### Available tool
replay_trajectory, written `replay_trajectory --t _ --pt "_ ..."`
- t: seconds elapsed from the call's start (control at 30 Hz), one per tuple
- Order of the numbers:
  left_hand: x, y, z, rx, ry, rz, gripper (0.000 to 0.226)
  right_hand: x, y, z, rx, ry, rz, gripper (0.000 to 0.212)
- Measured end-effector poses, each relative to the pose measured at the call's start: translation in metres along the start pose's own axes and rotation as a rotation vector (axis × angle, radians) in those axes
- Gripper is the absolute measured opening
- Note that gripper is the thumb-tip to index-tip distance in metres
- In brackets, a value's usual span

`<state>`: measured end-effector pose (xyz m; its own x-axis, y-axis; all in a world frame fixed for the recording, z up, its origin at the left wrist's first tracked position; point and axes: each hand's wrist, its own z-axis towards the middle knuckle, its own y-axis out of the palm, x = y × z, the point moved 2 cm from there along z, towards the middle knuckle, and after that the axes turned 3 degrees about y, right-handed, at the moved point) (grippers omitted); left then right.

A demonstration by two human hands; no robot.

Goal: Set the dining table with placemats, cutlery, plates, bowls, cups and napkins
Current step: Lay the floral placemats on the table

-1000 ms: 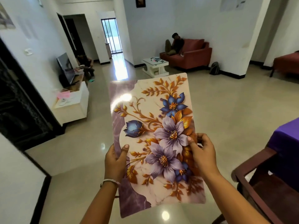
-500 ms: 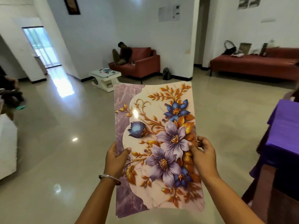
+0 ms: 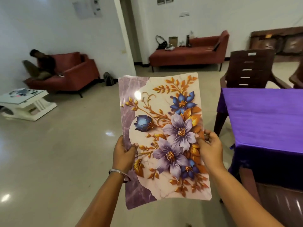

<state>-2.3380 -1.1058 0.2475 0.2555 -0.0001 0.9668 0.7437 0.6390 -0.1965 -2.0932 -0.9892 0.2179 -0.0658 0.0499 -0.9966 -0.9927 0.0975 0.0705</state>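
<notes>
Both hands up in front, gripping a stack of floral placemats (image 3: 165,138) out over the glossy floor (image 3: 65,153). Left hand (image 3: 123,154) clamped on the stack's left edge, thumb lying across the printed face, fingers tucked behind, thin bracelet (image 3: 118,172) at the wrist. Right hand (image 3: 209,147) pinching the right edge, thumb pressed on the purple flower, curled fingers wrapped round the back. Held lengthwise, slightly bowed, top end well ahead of the knuckles, bottom end hanging back over the forearms. More than one mat edge peeking along the left side, count not clear. Just right of the right hand, the dining table (image 3: 265,122) under a purple cloth, bare on the part in view. Beyond it, a dark brown chair (image 3: 249,71); another brown chair (image 3: 285,202) below the right forearm. Far ahead of the hands, a red daybed (image 3: 188,54) against the wall. Off beyond the left hand, a red sofa (image 3: 77,74) with a person (image 3: 41,64) sitting, and a white coffee table (image 3: 24,102).
</notes>
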Motion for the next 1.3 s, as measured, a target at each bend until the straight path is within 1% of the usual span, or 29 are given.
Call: replay_trajectory --t 0.07,0.13,0.23,0.4,0.57,0.67,0.77,0.83,0.87,0.93,1.0,1.07,1.17,1.27,1.3 --pt "0.003 0.019 0.034 -0.025 0.012 0.012 0.033 -0.003 0.003 0.029 0.013 0.006 -0.007 0.013" --pt "0.006 0.051 0.086 -0.057 0.046 -0.008 0.032 -0.007 0.009 0.08 0.047 -0.011 -0.016 0.009" --pt "0.007 0.099 0.152 -0.072 0.086 -0.028 0.029 -0.016 0.018 0.15 0.078 -0.048 -0.019 0.015" --pt "-0.004 0.178 0.232 -0.134 0.041 -0.047 0.024 -0.016 0.008 0.229 0.189 -0.057 -0.084 0.01" --pt "-0.007 0.281 0.305 -0.303 0.078 -0.066 0.026 0.007 -0.024 0.301 0.411 0.009 -0.086 0.01" --pt "-0.008 0.35 0.35 -0.443 0.112 -0.104 0.025 0.026 -0.041 0.343 0.567 0.062 -0.067 0.008" --pt "-0.006 0.408 0.394 -0.639 0.091 -0.127 0.021 0.042 -0.057 0.377 0.683 0.146 -0.057 0.002" --pt "-0.003 0.448 0.425 -0.807 0.08 -0.134 0.02 0.048 -0.067 0.398 0.761 0.186 -0.064 0.005" --pt "0.0 0.471 0.438 -0.887 0.074 -0.145 0.022 0.05 -0.07 0.407 0.789 0.192 -0.028 0.007" --pt "0.009 0.513 0.452 -1.014 0.096 -0.145 0.026 0.051 -0.073 0.416 0.837 0.229 0.002 0.022" --pt "0.012 0.553 0.45 -1.119 0.103 -0.13 0.032 0.058 -0.079 0.419 0.89 0.307 -0.061 0.036" --pt "0.008 0.591 0.442 -1.198 0.065 -0.111 0.032 0.066 -0.091 0.416 0.954 0.38 -0.095 0.044" --pt "0.006 0.657 0.424 -1.362 0.051 -0.066 0.023 0.077 -0.128 0.414 1.104 0.466 -0.141 0.042" --pt "0.007 0.717 0.404 -1.47 0.07 -0.035 0.016 0.086 -0.168 0.411 1.213 0.542 -0.194 0.038" --pt "0.008 0.734 0.398 -1.509 0.077 -0.036 0.01 0.086 -0.18 0.411 1.241 0.563 -0.212 0.039"
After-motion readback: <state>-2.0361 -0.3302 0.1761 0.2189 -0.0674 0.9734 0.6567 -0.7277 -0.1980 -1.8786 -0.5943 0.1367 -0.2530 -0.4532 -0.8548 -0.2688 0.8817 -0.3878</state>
